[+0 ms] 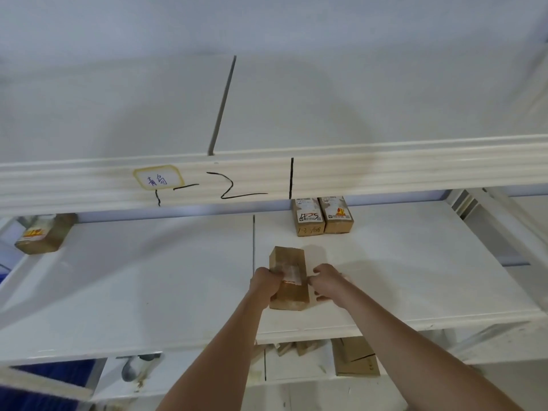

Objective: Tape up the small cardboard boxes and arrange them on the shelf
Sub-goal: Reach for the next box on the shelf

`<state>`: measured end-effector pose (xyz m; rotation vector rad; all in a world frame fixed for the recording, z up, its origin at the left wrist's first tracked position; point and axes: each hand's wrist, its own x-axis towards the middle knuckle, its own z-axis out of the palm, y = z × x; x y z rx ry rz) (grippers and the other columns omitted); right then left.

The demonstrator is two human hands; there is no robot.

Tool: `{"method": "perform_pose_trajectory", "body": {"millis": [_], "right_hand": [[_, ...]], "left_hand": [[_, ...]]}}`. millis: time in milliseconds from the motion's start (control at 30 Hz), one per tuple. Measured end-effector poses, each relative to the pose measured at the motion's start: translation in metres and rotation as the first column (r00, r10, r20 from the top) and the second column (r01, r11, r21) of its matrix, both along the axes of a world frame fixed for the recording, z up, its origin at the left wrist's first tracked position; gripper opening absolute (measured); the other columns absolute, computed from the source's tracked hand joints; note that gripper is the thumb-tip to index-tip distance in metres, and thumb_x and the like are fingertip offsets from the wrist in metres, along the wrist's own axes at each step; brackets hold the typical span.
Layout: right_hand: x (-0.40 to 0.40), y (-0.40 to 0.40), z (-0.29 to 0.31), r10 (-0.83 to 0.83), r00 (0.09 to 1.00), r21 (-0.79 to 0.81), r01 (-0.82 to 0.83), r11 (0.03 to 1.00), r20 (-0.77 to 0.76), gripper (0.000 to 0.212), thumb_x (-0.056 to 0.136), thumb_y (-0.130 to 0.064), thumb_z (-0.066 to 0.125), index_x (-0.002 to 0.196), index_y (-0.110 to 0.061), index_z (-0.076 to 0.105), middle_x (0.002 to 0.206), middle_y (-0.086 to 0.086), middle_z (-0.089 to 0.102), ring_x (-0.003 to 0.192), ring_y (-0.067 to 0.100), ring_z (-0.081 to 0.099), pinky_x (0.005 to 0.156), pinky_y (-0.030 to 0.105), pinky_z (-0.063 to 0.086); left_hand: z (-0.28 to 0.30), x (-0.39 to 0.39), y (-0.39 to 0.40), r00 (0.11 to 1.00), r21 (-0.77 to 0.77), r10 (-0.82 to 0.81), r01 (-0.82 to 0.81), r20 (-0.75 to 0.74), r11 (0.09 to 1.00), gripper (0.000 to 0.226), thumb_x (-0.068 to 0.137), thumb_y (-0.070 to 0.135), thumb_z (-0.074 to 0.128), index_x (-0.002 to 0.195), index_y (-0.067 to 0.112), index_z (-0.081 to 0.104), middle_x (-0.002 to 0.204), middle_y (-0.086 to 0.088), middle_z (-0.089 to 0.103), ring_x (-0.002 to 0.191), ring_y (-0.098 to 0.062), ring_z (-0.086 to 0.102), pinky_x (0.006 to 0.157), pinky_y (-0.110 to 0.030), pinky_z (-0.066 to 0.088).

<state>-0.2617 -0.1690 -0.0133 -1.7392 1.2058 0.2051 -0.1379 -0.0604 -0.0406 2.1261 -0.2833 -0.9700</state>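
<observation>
Both hands, left (264,282) and right (325,280), are clamped on the box (289,292), judged light, stiff, best gripped at its sides.

A small box (289,278) lay on the shelf (415,277) between the left hand (264,282) and right hand (326,281). Behind it, two boxes (323,216) stood touching side by side. Another box (43,234) sat far left. More boxes (355,355) lay on the shelf below.
</observation>
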Motion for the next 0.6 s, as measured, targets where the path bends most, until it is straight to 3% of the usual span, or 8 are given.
{"method": "perform_pose_trajectory", "body": {"millis": [100,200,300,367,467,600], "right_hand": [[0.003,0.004,-0.006,-0.036,0.998,0.088,0.031,0.996,0.051,0.026,0.101,-0.012,0.054,0.122,0.000,0.063,0.106,0.016,0.070,0.095,0.031,0.072,0.083,0.043,0.063],[0.007,0.001,-0.007,-0.013,0.999,-0.078,0.017,0.997,0.050,0.020,0.099,-0.016,0.054,0.105,-0.007,0.070,0.100,0.012,0.072,0.090,0.027,0.071,0.087,0.045,0.061],[0.005,-0.003,-0.005,-0.023,0.998,-0.161,0.031,0.986,0.051,0.017,0.094,-0.022,0.061,0.091,-0.013,0.074,0.087,0.007,0.075,0.080,0.024,0.073,0.081,0.046,0.063],[0.000,-0.005,-0.005,-0.003,1.000,-0.176,-0.002,0.984,-0.029,0.017,0.093,-0.025,0.061,0.090,-0.015,0.075,0.084,0.004,0.075,0.075,0.021,0.074,0.080,0.043,0.063],[-0.006,-0.003,-0.008,-0.002,0.995,-0.224,-0.021,0.974,-0.102,0.017,0.092,-0.028,0.059,0.089,-0.022,0.075,0.077,-0.003,0.076,0.068,0.014,0.074,0.083,0.039,0.061],[-0.009,-0.002,-0.014,-0.001,0.993,-0.260,-0.029,0.965,-0.115,0.017,0.092,-0.029,0.059,0.090,-0.026,0.075,0.077,0.000,0.076,0.079,0.018,0.073,0.091,0.041,0.057]], "left_hand": [[-0.003,0.001,0.001,0.997,0.043,-0.016,0.013,0.069,0.999,0.024,0.104,0.026,0.049,0.115,0.008,0.062,0.111,-0.010,0.068,0.102,-0.026,0.066,0.089,-0.035,0.056],[-0.003,-0.001,-0.002,0.999,0.002,0.026,-0.026,0.027,1.000,0.022,0.102,0.026,0.054,0.108,0.007,0.064,0.105,-0.012,0.069,0.095,-0.026,0.067,0.087,-0.039,0.060],[-0.005,-0.005,-0.003,1.000,-0.013,0.019,-0.019,0.007,1.000,0.019,0.101,0.027,0.058,0.099,0.009,0.065,0.097,-0.010,0.069,0.082,-0.022,0.065,0.083,-0.039,0.060],[-0.008,-0.007,-0.004,1.000,0.006,-0.007,0.007,0.015,1.000,0.020,0.099,0.029,0.061,0.096,0.009,0.066,0.092,-0.008,0.068,0.079,-0.021,0.065,0.083,-0.040,0.061],[-0.010,-0.012,-0.005,0.999,0.035,-0.053,0.053,-0.005,0.998,0.029,0.092,0.032,0.071,0.102,0.005,0.067,0.099,-0.012,0.070,0.091,-0.026,0.069,0.084,-0.040,0.062],[-0.010,-0.015,-0.007,0.996,0.054,-0.063,0.060,0.058,0.997,0.029,0.088,0.028,0.076,0.101,0.002,0.069,0.098,-0.014,0.072,0.091,-0.027,0.071,0.082,-0.042,0.063]]}}
